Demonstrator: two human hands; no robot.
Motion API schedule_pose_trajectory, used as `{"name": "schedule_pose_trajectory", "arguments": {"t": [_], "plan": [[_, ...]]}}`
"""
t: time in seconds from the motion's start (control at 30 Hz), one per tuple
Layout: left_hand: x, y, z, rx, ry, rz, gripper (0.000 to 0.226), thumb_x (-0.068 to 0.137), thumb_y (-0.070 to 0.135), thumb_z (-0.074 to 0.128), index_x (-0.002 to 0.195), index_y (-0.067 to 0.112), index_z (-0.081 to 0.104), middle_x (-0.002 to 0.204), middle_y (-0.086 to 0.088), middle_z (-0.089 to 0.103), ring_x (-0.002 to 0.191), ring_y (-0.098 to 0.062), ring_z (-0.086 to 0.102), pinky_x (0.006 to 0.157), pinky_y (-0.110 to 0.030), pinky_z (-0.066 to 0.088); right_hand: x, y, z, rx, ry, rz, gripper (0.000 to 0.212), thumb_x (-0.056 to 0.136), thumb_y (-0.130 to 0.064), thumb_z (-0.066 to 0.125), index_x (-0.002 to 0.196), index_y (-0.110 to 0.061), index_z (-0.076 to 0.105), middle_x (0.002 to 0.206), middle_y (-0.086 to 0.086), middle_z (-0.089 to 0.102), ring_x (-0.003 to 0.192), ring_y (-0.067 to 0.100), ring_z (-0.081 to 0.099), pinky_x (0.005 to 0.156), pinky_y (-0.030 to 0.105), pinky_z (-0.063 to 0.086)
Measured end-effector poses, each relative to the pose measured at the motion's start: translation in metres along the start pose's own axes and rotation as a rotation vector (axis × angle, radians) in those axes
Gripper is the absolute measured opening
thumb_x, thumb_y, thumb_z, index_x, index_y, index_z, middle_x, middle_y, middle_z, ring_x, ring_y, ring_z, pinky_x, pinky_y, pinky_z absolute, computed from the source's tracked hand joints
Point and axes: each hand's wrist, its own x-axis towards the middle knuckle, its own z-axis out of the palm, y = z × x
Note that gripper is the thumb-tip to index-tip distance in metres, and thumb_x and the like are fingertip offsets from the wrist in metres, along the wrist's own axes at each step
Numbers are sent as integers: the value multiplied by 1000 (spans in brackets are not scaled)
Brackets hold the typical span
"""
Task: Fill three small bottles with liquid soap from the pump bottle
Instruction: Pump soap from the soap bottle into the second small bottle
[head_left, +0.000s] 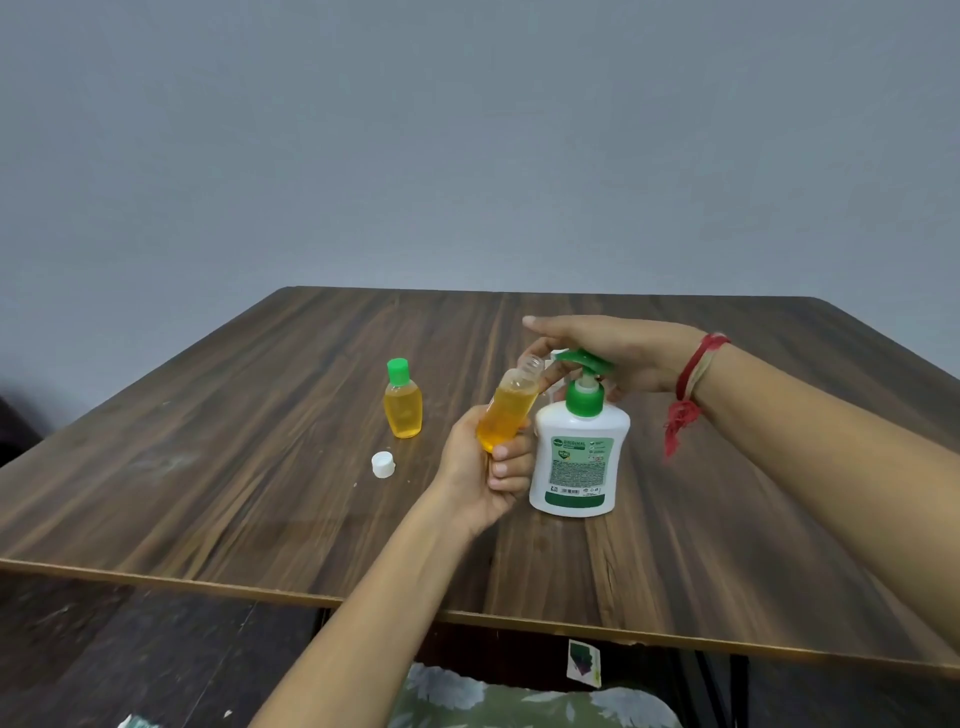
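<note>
One uncapped bottle (511, 402) gripped by curled left hand (480, 473)

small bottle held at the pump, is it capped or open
Open. The small bottle in the left hand shows a bare neck, and a white cap lies on the table.

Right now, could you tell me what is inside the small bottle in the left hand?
Orange liquid fills the uncapped small bottle to its shoulder; the neck looks empty. The left hand hides its base.
</note>
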Motion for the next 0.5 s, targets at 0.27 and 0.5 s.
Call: {"name": "schedule_pose_trajectory", "arguments": {"t": [0.27,0.5], "plan": [[-21,10,-29,-197,-131,184,56,92,56,40,69,11,65,45,4,38,35,-3,37,32,-11,26,0,-1,-15,131,-15,-47,86,79,-82,19,117,-17,61,102,5,65,75,14,55,65,28,36],[-44,32,-67,-22,-202,388,62,61,54,82,105,14,63,76,-1,62,70,-12,60,60,-26,52,-40,-29,-36,224,623,-533,39,100,-34,41,118,-4,59,118,11,62,81,3,56,65,4,45]]}}
